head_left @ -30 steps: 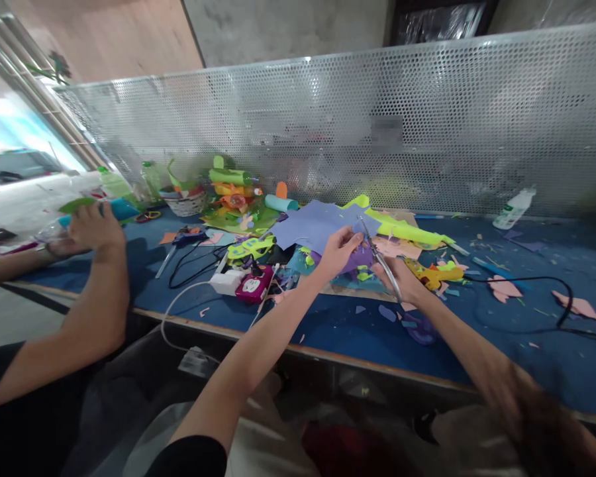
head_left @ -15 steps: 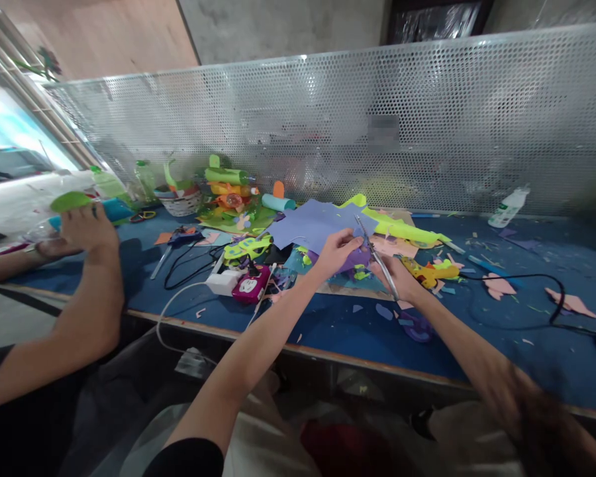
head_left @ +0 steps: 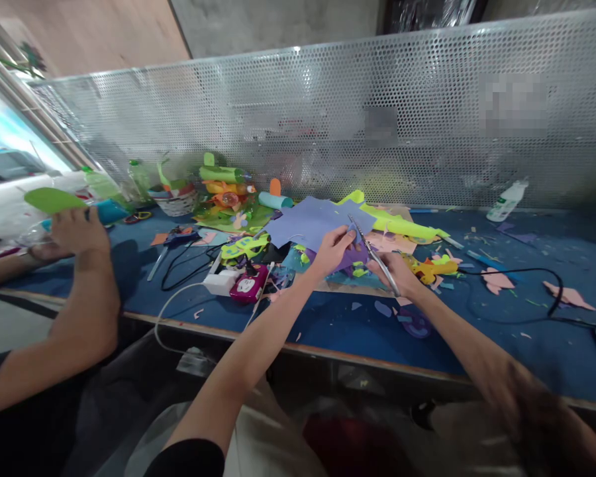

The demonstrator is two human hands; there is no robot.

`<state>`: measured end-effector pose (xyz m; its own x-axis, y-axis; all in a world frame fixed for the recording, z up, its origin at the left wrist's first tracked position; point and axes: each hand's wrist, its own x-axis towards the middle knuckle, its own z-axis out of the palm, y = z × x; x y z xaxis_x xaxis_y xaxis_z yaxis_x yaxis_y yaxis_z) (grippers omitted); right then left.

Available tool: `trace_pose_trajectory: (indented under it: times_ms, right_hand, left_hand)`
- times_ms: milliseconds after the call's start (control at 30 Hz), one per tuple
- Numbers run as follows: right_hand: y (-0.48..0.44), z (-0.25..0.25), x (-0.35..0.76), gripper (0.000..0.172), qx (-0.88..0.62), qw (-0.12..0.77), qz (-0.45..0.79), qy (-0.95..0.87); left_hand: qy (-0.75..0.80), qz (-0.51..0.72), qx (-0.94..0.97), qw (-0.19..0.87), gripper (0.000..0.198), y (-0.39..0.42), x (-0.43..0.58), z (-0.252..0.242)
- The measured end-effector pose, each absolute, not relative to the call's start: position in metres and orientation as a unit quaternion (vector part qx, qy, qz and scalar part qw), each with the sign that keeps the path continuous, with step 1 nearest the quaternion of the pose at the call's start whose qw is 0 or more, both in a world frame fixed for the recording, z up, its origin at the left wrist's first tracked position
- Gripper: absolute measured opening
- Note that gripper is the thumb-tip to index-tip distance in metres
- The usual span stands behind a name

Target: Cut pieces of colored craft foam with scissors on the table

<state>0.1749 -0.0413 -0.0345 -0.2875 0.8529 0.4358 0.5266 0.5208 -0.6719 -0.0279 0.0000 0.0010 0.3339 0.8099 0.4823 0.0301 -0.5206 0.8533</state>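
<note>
A jagged-edged purple sheet point(head_left: 308, 222) lies over scraps and lime-green pieces at the middle of the blue table. My left hand point(head_left: 334, 250) pinches the sheet near its lower right edge. Metal scissors point(head_left: 372, 254) are in my right hand point(head_left: 398, 273), with the blades pointing up and left beside my left fingertips. Whether the blades are on the paper is hard to tell. A yellow glue gun point(head_left: 434, 268) rests just right of my right hand. Beyond the sheet, a long lime-green piece point(head_left: 402, 227) stretches to the right.
A magenta power block point(head_left: 249, 285) with cables sits left of my left forearm. Farther back are a basket point(head_left: 176, 201) and a white glue bottle point(head_left: 507, 201). At far left, another person's hand point(head_left: 81, 232) is at a blue roll with a green piece.
The whole view has shifted slightly. My hands stay at the purple sheet with the scissors. The other person's hand and green piece have moved a little to the left.
</note>
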Motion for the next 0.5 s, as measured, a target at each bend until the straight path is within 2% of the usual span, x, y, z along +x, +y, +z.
trace_pose_trajectory:
  times_ms: [200,500]
  right_hand:
    - [-0.0453,-0.0311,0.1725,0.042,-0.409,0.390,0.229,-0.792]
    - [-0.0445,-0.0350,0.1683,0.052,-0.436,0.402,0.184,-0.784]
  left_hand:
    - [0.289,0.476,0.744,0.369,0.046,-0.0053,-0.0265,0.0004]
    - [0.285,0.474,0.744,0.375,0.046,-0.0045,-0.0277,-0.0007]
